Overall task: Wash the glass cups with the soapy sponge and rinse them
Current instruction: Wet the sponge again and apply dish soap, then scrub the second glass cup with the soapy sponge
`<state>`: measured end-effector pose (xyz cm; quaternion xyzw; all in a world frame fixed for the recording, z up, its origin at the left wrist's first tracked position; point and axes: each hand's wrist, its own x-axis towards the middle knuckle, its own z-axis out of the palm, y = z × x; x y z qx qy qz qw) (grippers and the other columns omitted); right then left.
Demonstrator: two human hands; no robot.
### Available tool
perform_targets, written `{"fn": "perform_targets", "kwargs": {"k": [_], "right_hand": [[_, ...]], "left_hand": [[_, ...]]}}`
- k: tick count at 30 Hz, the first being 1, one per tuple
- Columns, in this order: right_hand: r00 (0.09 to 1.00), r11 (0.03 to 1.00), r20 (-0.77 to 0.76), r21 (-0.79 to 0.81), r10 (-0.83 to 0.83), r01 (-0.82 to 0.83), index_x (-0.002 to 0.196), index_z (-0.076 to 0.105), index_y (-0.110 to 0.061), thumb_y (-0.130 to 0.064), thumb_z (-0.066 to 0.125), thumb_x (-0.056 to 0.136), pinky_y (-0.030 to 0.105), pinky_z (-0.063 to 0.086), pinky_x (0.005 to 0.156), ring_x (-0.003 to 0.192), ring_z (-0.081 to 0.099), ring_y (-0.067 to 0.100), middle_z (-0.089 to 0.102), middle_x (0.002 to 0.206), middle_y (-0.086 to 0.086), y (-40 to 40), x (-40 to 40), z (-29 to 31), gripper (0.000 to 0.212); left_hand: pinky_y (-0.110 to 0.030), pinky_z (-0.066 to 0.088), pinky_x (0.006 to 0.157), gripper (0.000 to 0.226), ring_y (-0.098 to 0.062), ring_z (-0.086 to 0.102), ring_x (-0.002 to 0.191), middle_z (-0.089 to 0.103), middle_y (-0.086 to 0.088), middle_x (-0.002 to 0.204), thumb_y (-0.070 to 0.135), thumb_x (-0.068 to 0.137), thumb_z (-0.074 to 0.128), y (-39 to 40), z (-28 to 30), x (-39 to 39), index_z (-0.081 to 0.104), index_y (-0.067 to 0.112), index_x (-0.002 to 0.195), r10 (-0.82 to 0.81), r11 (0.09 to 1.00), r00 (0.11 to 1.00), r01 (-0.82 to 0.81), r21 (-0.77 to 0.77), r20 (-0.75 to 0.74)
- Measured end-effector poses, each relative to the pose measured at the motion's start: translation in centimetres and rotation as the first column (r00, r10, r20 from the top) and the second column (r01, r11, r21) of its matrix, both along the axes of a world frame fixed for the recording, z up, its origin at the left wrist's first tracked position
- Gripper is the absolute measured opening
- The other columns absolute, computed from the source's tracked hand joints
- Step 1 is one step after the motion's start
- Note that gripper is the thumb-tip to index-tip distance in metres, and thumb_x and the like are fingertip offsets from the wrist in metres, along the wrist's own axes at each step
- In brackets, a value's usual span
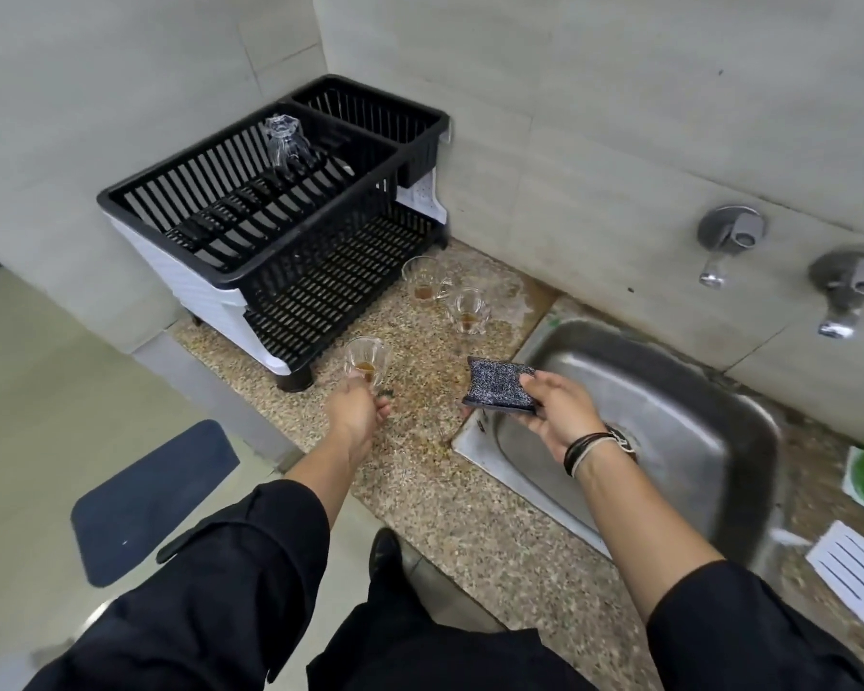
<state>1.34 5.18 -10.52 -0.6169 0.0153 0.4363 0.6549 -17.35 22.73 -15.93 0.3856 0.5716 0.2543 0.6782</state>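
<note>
Left hand (355,406) grips glass cup (365,360) with brown dregs, fingers closed around its base, just in front of black dish rack (250,271) on speckled bench (470,516). Right hand (554,401) over steel sink (669,421), fingers pinched on dark sponge (500,386) held flat. Two more dirty cups (422,279) (466,311) stand near each other between rack and sink. One clean cup (285,137) upside down in rack's upper tray. Two wall taps (731,236) above sink.
</note>
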Motion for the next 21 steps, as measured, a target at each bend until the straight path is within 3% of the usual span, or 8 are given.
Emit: {"fn": "perform_targets", "kwargs": {"k": [5,8,10,12,16,21], "right_hand": [[0.987,0.987,0.012,0.016,-0.158,0.158,0.091,0.06,-0.012,0.0,0.058,0.097,0.031,0.054,0.062,0.079,0.065,0.018,0.068,0.087,0.008,-5.0,2.3,0.2,0.014],[0.962,0.961,-0.008,0.035,-0.274,0.274,0.089,0.06,-0.01,0.001,0.057,0.097,0.027,0.057,0.05,0.072,0.067,0.014,0.068,0.086,0.009,-8.9,4.0,0.4,0.014],[0.943,0.942,-0.013,0.047,-0.332,0.332,0.091,0.061,-0.01,0.001,0.057,0.097,0.028,0.059,0.055,0.079,0.068,0.017,0.069,0.091,0.011,-11.4,5.0,0.7,0.013],[0.929,0.928,0.003,0.061,-0.369,0.368,0.09,0.062,-0.009,0.0,0.056,0.097,0.03,0.061,0.06,0.083,0.068,0.019,0.07,0.092,0.011,-13.7,5.7,1.2,0.013],[0.891,0.889,0.032,0.095,-0.453,0.448,0.084,0.06,-0.01,0.002,0.055,0.098,0.029,0.059,0.06,0.07,0.069,0.014,0.073,0.071,0.002,-17.3,6.1,2.2,0.019],[0.844,0.842,0.038,0.11,-0.535,0.528,0.088,0.06,-0.009,0.001,0.057,0.097,0.032,0.06,0.068,0.08,0.066,0.02,0.069,0.085,0.009,-20.4,6.0,2.4,0.014]], "left_hand": [[-0.044,0.051,0.078,0.032,-0.019,0.054,0.069,0.056,-0.006,0.079,0.036,0.112,0.032,-3.1,0.6,3.4,0.052,0.012,0.105,-0.236,0.958,0.971,0.241,0.158,-0.049],[-0.048,0.056,0.083,0.04,-0.021,0.06,0.072,0.061,-0.007,0.081,0.041,0.11,0.029,-5.6,1.5,6.7,0.054,0.011,0.103,-0.398,0.846,0.897,0.439,0.301,-0.191],[-0.043,0.054,0.075,0.039,-0.02,0.061,0.073,0.061,-0.007,0.083,0.039,0.111,0.029,-7.4,2.6,8.8,0.054,0.012,0.099,-0.484,0.715,0.821,0.571,0.403,-0.304],[-0.043,0.053,0.074,0.036,-0.024,0.062,0.08,0.062,-0.006,0.086,0.043,0.108,0.031,-9.1,3.4,10.9,0.052,0.02,0.09,-0.537,0.524,0.73,0.682,0.51,-0.423],[-0.037,0.034,0.071,0.027,-0.023,0.05,0.085,0.056,-0.007,0.087,0.026,0.108,0.04,-12.0,4.2,14.6,0.055,0.011,0.091,-0.559,0.136,0.574,0.775,0.617,-0.598],[-0.038,0.037,0.078,0.019,-0.023,0.043,0.084,0.046,-0.01,0.093,0.021,0.108,0.041,-15.5,5.9,18.0,0.05,0.008,0.097,-0.54,-0.134,0.511,0.732,0.668,-0.669]]}}
